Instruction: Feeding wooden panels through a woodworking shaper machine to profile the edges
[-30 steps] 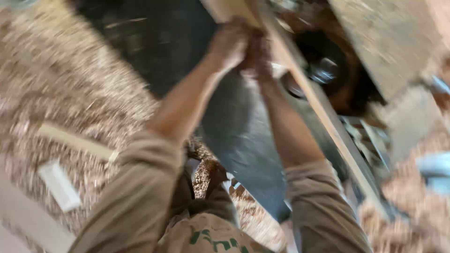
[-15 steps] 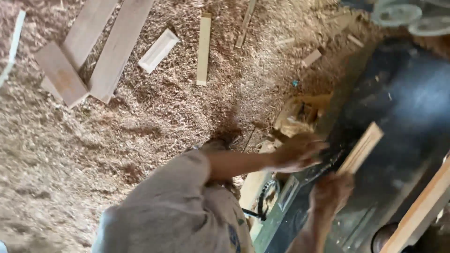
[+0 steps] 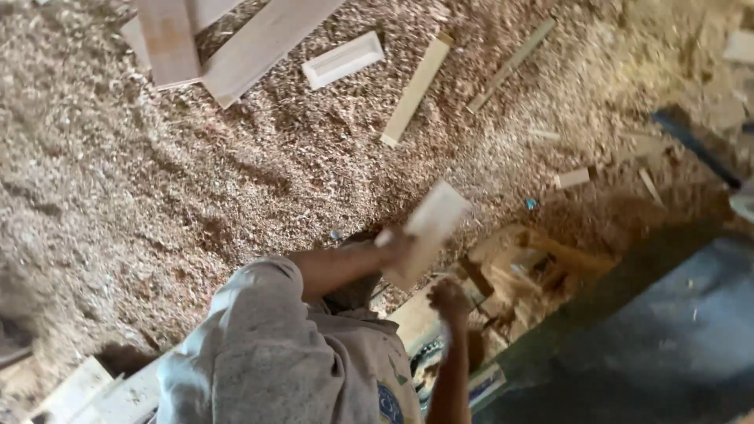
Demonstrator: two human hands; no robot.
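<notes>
The head view looks down over the person's grey sleeve and shoulder onto a floor (image 3: 141,196) thick with sawdust and wood shavings. The left hand (image 3: 397,245) is raised in front of the body and clamped around the lower part of a short, pale wooden block (image 3: 428,232); the block is tilted, its upper end pointing up and to the right, and it is blurred, so its edges are hard to make out. The right hand (image 3: 449,300) sits lower and just to the right of the left, closed into a loose fist; whether it grips anything cannot be told. The two hands are apart, the block between and above them. Just beyond the right hand lies a heap of wood offcuts (image 3: 522,263), brownish and jumbled, at the edge of a dark machine table (image 3: 652,345) that fills the lower right corner. No box, bin or tray shows; the loose pieces lie straight on the shavings. Further off, near the top edge, rest two wide planks (image 3: 236,39), one crossing the other, and beside them a small white rectangular piece (image 3: 343,59) with a raised rim. To its right lie a narrow pale batten (image 3: 416,89) and a thinner strip (image 3: 510,55), both slanted, well apart from the hands. A small pale offcut (image 3: 573,177) lies near the dark table's far edge.
</notes>
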